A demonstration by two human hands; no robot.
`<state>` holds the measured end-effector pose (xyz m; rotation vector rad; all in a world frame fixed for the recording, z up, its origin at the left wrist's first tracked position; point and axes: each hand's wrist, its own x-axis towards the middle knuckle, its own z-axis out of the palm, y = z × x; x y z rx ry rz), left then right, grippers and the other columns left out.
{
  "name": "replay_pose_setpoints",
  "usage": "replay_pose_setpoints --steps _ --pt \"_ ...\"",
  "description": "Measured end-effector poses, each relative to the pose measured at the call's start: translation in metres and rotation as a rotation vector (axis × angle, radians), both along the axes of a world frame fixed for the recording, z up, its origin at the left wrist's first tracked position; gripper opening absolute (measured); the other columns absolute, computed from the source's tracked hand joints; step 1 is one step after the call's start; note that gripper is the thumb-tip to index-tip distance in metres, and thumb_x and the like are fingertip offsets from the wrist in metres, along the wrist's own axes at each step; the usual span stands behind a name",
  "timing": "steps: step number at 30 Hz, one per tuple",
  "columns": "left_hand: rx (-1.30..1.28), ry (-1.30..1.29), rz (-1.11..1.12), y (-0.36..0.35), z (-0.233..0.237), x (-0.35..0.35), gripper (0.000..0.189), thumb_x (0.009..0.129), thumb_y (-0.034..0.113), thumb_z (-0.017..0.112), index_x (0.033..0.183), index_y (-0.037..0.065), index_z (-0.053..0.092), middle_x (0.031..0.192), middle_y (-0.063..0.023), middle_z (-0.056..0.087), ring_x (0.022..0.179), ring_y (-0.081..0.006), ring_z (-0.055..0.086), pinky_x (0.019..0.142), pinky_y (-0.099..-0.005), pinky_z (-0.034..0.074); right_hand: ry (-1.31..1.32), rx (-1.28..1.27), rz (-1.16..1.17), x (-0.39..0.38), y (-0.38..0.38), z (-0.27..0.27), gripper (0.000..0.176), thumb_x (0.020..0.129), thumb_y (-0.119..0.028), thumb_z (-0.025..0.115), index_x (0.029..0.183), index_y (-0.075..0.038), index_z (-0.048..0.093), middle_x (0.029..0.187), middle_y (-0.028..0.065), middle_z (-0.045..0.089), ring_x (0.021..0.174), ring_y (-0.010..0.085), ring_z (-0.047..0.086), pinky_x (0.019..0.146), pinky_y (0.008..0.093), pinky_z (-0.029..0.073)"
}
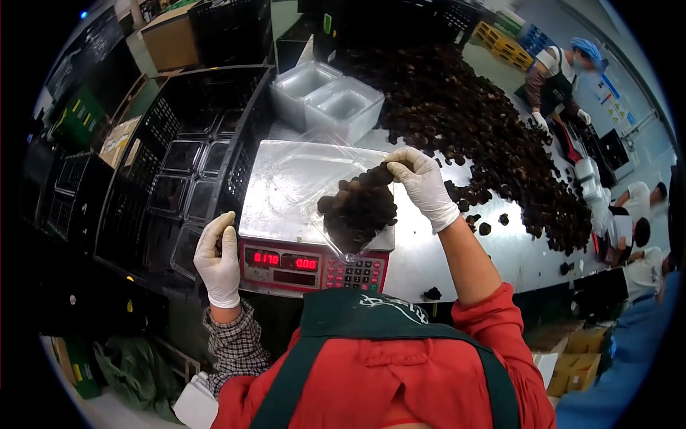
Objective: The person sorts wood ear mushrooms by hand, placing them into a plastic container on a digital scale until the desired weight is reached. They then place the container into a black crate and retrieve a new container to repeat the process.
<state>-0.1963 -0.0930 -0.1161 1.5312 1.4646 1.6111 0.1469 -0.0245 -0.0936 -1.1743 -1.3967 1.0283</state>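
Observation:
A clear plastic container lies open on the metal plate of a scale, with a heap of dark, mushroom-like pieces in its right half. My right hand, in a white glove, pinches a dark piece at the upper right edge of the heap. At the scale's left front corner is my left hand, also gloved, with fingers bent and slightly apart and nothing between them. The red display reads 0.170 on its left part.
Behind the scale stand stacked clear containers. A large pile of dark pieces covers the metal table. On the left, a black crate holds lidded containers. A co-worker stands at the upper right; others sit farther right.

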Motion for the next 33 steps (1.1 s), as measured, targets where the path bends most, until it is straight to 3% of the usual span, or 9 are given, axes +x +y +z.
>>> replay_pose_setpoints --steps 8,10,12,14,15,18,24,26,33 --pt "0.008 0.023 -0.073 -0.001 0.002 0.010 0.017 0.089 0.001 0.057 0.103 -0.003 0.066 0.100 -0.0107 0.067 0.094 -0.0183 0.062 0.086 -0.0282 0.047 0.034 0.005 -0.167 0.031 -0.043 0.013 0.010 0.091 -0.010 0.059 0.096 -0.002 0.063 0.077 -0.0006 0.058 0.064 0.0052 0.049 0.059 0.0191 0.042" --pt "0.027 0.020 -0.092 0.000 0.002 0.011 0.017 0.088 0.001 0.057 0.103 -0.004 0.065 0.099 -0.0107 0.067 0.094 -0.0182 0.062 0.086 -0.0282 0.047 -0.059 0.038 -0.251 0.048 -0.057 0.006 0.011 0.090 -0.011 0.058 0.096 -0.003 0.063 0.076 0.0000 0.057 0.063 0.0060 0.050 0.052 0.0187 0.043" --pt "0.044 -0.004 -0.096 0.002 0.001 0.009 0.017 0.087 0.000 0.058 0.101 -0.004 0.065 0.099 -0.0111 0.066 0.093 -0.0181 0.062 0.085 -0.0280 0.047 -0.126 -0.016 -0.375 0.050 -0.083 0.019 0.015 0.090 -0.013 0.057 0.096 -0.001 0.062 0.077 0.0034 0.057 0.061 0.0088 0.056 0.034 0.0187 0.041" --pt "0.054 0.039 -0.069 0.002 0.003 0.005 0.017 0.086 0.000 0.059 0.101 -0.004 0.066 0.099 -0.0114 0.066 0.092 -0.0182 0.062 0.085 -0.0277 0.047 0.003 -0.033 -0.310 0.071 -0.105 0.009 0.014 0.090 -0.011 0.057 0.096 0.000 0.062 0.079 0.0046 0.060 0.063 0.0109 0.056 0.048 0.0229 0.048" --pt "0.056 0.060 -0.061 0.001 0.004 0.003 0.016 0.086 0.001 0.060 0.101 -0.003 0.066 0.099 -0.0112 0.066 0.092 -0.0182 0.062 0.084 -0.0275 0.046 -0.134 -0.045 -0.416 0.089 -0.114 -0.006 0.013 0.090 -0.011 0.056 0.096 0.000 0.062 0.079 0.0043 0.061 0.064 0.0117 0.056 0.055 0.0232 0.046" --pt "0.046 0.055 -0.043 -0.001 0.012 0.002 0.016 0.086 0.002 0.061 0.101 -0.002 0.066 0.099 -0.0116 0.066 0.092 -0.0178 0.062 0.083 -0.0272 0.047 -0.175 -0.189 -0.551 0.126 -0.149 -0.028 0.015 0.092 -0.013 0.054 0.097 0.000 0.060 0.077 0.0033 0.059 0.058 0.0090 0.051 0.052 0.0216 0.041" --pt "0.039 0.106 -0.049 0.000 0.012 0.006 0.016 0.087 0.002 0.060 0.101 -0.002 0.066 0.099 -0.0110 0.066 0.092 -0.0178 0.062 0.083 -0.0273 0.047 -0.065 -0.173 -0.656 0.194 -0.214 -0.064 0.018 0.092 -0.021 0.060 0.095 -0.003 0.061 0.070 0.0015 0.058 0.051 0.0072 0.047 0.049 0.0200 0.038" --pt "0.047 0.158 -0.098 0.002 0.010 0.006 0.018 0.092 0.001 0.054 0.106 -0.004 0.064 0.102 -0.0092 0.066 0.093 -0.0140 0.061 0.084 -0.0251 0.047 -0.068 -0.182 -0.735 0.216 -0.242 -0.065 0.019 0.092 -0.022 0.060 0.094 -0.003 0.061 0.069 0.0007 0.058 0.050 0.0067 0.046 0.048 0.0199 0.037" --pt "-0.033 0.037 -0.141 0.006 0.009 0.017 0.022 0.094 0.003 0.051 0.110 -0.005 0.062 0.107 -0.0105 0.065 0.097 -0.0144 0.060 0.087 -0.0246 0.046 -0.412 -0.319 -1.222 0.287 -0.355 -0.039 0.016 0.089 -0.018 0.063 0.084 -0.003 0.062 0.061 0.0004 0.054 0.046 0.0054 0.046 0.041 0.0206 0.038"
